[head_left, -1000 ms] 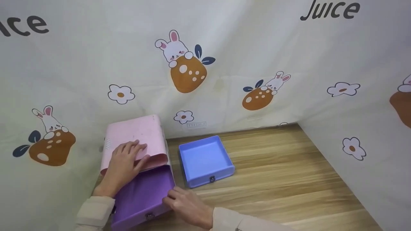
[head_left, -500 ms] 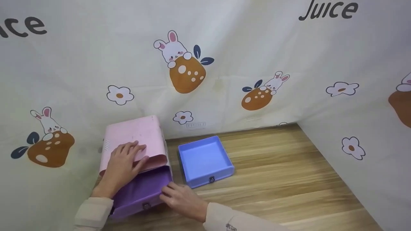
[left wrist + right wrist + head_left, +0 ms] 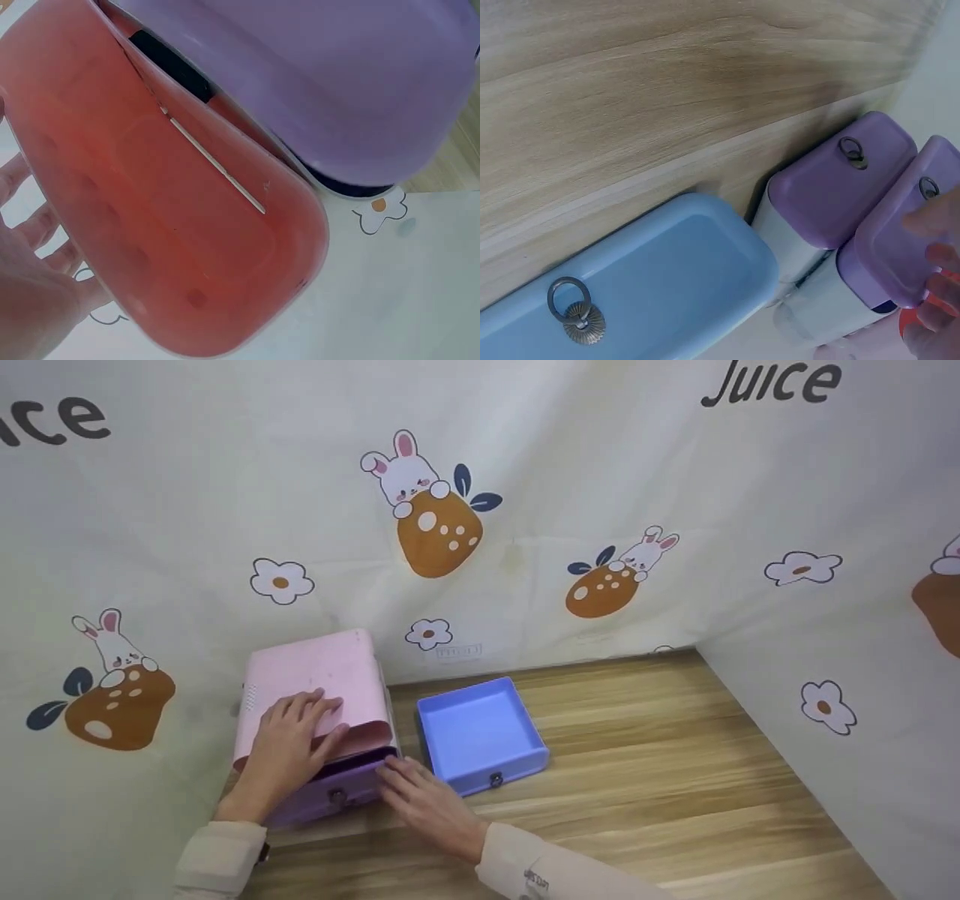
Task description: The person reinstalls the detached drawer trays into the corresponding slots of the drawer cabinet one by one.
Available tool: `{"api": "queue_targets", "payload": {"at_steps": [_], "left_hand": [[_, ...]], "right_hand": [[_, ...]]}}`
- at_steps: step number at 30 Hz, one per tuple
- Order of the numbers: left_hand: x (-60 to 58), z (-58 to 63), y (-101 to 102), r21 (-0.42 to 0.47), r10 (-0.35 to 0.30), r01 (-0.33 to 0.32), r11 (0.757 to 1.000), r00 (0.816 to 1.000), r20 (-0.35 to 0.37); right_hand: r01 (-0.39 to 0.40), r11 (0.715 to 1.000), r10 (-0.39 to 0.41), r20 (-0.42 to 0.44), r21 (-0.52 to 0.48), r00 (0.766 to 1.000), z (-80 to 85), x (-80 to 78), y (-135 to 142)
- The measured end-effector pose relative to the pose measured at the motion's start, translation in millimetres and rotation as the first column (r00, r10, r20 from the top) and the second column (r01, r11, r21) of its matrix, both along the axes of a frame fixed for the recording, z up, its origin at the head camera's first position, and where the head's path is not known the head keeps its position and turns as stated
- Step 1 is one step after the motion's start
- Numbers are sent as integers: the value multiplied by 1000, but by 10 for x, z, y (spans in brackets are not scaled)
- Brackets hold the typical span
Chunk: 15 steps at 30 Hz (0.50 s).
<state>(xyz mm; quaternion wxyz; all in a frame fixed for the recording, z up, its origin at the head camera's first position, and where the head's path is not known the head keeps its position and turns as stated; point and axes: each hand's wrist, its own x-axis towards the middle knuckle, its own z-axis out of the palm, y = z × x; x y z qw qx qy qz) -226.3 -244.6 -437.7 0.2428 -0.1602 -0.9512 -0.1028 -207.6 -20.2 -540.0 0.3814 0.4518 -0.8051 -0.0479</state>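
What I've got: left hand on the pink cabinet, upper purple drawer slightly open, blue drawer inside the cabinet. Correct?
Not quite: the blue drawer is outside the pink cabinet; the head view shows it on the wooden tabletop alongside. The left hand on the cabinet and the upper purple drawer slightly open are right.

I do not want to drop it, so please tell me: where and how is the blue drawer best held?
Probably pinch the right wall of the blue drawer with the right hand, from above and right: its open top leaves that wall's edge free, while the pink cabinet stands close on its left.
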Motion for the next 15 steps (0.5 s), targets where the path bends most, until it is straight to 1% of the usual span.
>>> {"api": "queue_targets", "payload": {"at_steps": [2, 6, 10, 15], "left_hand": [[1, 0, 3, 4, -3, 3, 1000, 1000, -2], [4, -4, 0, 11, -6, 6, 1000, 1000, -15], [1, -14, -7, 12, -3, 3, 1000, 1000, -23], [0, -12, -2, 13, -4, 4, 1000, 1000, -22]], "right_hand": [[29, 999, -30, 27, 18, 999, -11, -7, -6], [59, 998, -61, 75, 38, 995, -18, -20, -20], [67, 996, -73, 124, 52, 990, -10, -35, -32], [65, 996, -74, 159, 58, 984, 3, -55, -56]]}}
